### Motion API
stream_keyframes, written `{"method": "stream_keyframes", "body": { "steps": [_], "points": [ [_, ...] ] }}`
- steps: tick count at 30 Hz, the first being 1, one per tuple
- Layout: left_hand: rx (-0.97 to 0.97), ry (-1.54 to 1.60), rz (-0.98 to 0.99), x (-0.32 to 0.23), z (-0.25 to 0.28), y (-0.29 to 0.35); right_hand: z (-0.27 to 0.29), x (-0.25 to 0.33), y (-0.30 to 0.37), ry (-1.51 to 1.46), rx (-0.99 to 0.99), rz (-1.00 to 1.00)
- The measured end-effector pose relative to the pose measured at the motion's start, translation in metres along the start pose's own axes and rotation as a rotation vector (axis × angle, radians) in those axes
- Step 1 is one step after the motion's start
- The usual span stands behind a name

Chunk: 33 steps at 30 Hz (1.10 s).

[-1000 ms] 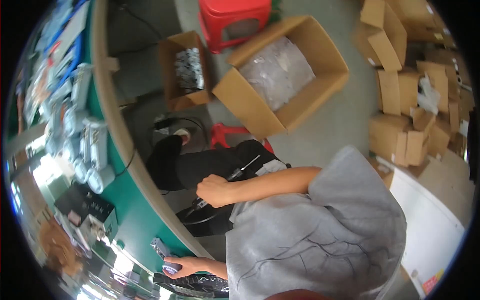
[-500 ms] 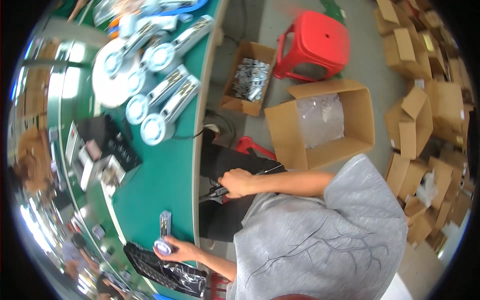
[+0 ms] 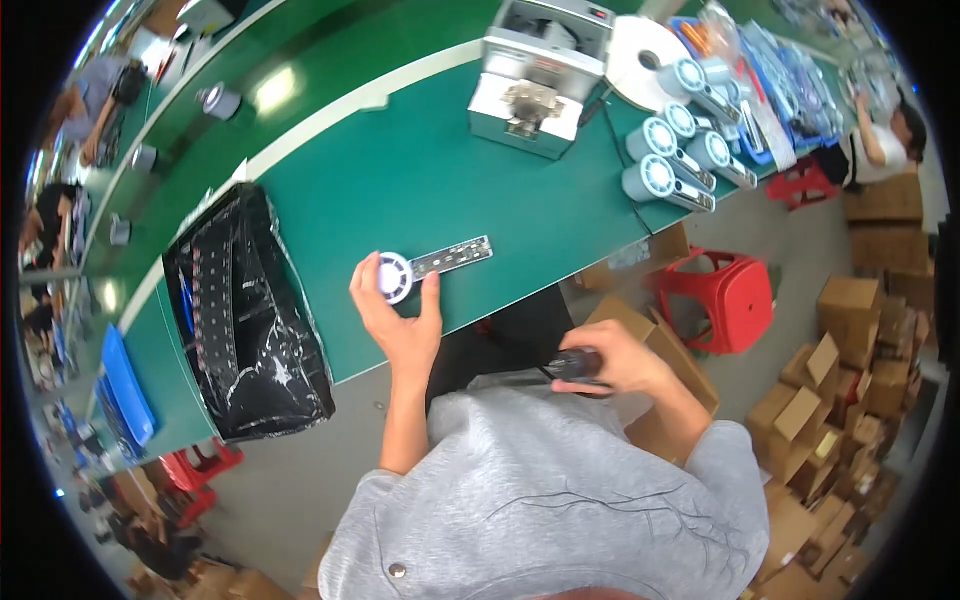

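Note:
My left hand (image 3: 402,330) grips a pale round-headed appliance (image 3: 396,278) between thumb and fingers. Its vented head faces up, and its open handle points right, showing a green-grey circuit board (image 3: 455,258). It is over the near part of the green table. In my right hand (image 3: 622,358), above my lap beyond the table's front edge, is a black hand tool (image 3: 577,366). The fingers wrap round the tool, and its exact kind is hard to make out.
A black plastic-lined tray (image 3: 262,340) of small boards lies left on the table (image 3: 400,180). A grey machine (image 3: 535,100) stands at the back. Several similar appliances (image 3: 655,178) sit at right, near a white reel (image 3: 640,65). A red stool (image 3: 715,300) and cartons (image 3: 850,300) stand right.
The view has swung round toward the table. My left hand still holds the appliance, and my right hand still holds the black tool.

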<state>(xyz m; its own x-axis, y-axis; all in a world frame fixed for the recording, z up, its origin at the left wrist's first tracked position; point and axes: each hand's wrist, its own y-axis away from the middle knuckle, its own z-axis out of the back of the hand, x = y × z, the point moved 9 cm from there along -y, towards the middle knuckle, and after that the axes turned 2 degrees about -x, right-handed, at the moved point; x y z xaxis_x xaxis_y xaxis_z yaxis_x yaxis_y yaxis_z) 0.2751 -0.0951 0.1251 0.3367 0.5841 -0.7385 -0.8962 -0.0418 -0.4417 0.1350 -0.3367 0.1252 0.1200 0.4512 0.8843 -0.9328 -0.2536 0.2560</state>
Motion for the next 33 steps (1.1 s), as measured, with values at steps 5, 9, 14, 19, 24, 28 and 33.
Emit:
{"method": "stream_keyframes", "body": {
  "steps": [5, 9, 14, 19, 24, 28, 33],
  "points": [
    [0.030, 0.132, 0.036, 0.004, 0.003, 0.001, 0.127, 0.129, -0.001, -0.329, -0.619, 0.486],
    [0.029, 0.126, -0.008, 0.003, 0.006, 0.000, 0.197, 0.187, -0.078, -0.563, -0.811, 0.813],
    [0.014, 0.167, 0.011, 0.006, 0.011, 0.001, 0.223, 0.191, -0.163, -0.365, -1.115, 0.646],
    [-0.006, 0.153, 0.009, 0.008, 0.011, 0.001, 0.215, 0.172, -0.191, -0.209, -1.043, 0.589],
    [0.006, 0.185, 0.013, 0.010, 0.010, 0.001, 0.181, 0.159, -0.187, -0.568, -0.843, 0.538],
    [-0.003, 0.175, 0.013, 0.011, 0.010, 0.003, 0.124, 0.187, -0.155, -0.638, -0.701, 0.630],
    [0.003, 0.193, 0.012, 0.013, 0.009, 0.003, 0.066, 0.214, -0.149, -0.565, -0.431, 0.642]
  ]
}}
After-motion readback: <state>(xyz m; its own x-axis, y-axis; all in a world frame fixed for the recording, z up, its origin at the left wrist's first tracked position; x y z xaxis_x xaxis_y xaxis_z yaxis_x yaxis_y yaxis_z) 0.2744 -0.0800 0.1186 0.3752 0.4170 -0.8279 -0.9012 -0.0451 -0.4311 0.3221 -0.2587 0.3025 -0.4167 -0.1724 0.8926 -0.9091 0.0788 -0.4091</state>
